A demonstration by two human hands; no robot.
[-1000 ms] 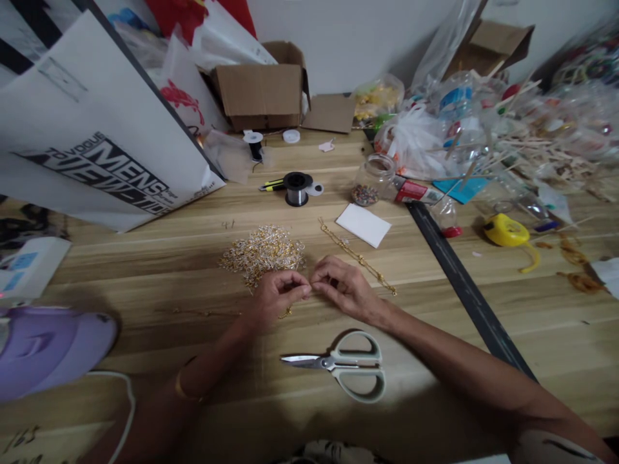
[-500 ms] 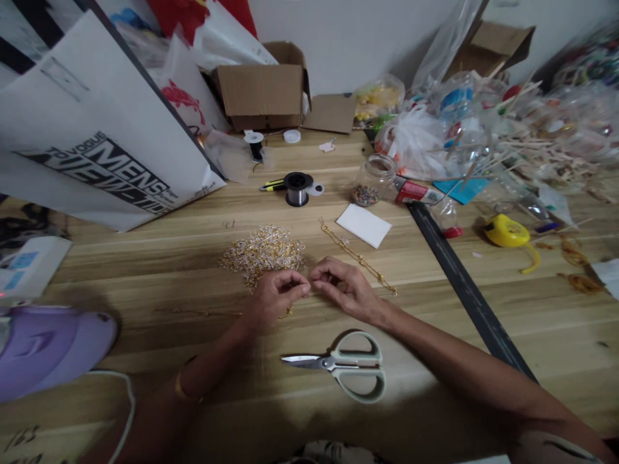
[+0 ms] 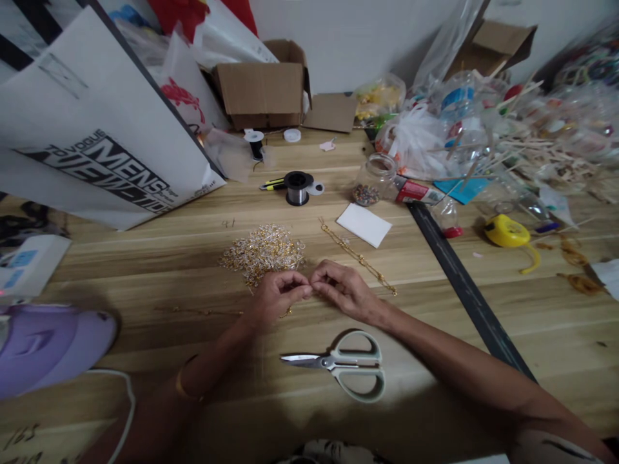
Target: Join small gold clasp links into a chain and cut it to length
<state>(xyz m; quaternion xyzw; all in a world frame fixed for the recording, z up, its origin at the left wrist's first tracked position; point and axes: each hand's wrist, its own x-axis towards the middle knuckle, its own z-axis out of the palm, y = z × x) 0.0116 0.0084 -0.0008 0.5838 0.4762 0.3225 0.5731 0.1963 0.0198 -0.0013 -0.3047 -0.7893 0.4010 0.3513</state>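
My left hand (image 3: 283,295) and my right hand (image 3: 341,289) meet over the table, thumb and fingers of each pinched together. The fingertips touch or nearly touch; whatever is between them is too small to make out. A thin gold chain (image 3: 207,313) lies along the table and passes under my left hand, with a gold bit showing below the thumb. Just beyond my left hand is a heap of small gold and clear beaded pieces (image 3: 264,251). A second gold chain (image 3: 360,260) stretches out beyond my right hand. Scissors (image 3: 333,363) with pale handles lie nearer to me.
Farther back are a wire spool (image 3: 296,189), a white card (image 3: 363,225) and a jar of beads (image 3: 374,180). A black strip (image 3: 464,283) and a yellow tape measure (image 3: 507,231) lie right. A paper bag (image 3: 106,129) and a purple appliance (image 3: 53,348) stand left.
The right fingertips have come slightly closer to the left ones, narrowing the gap between them. Everything else stays where it was.
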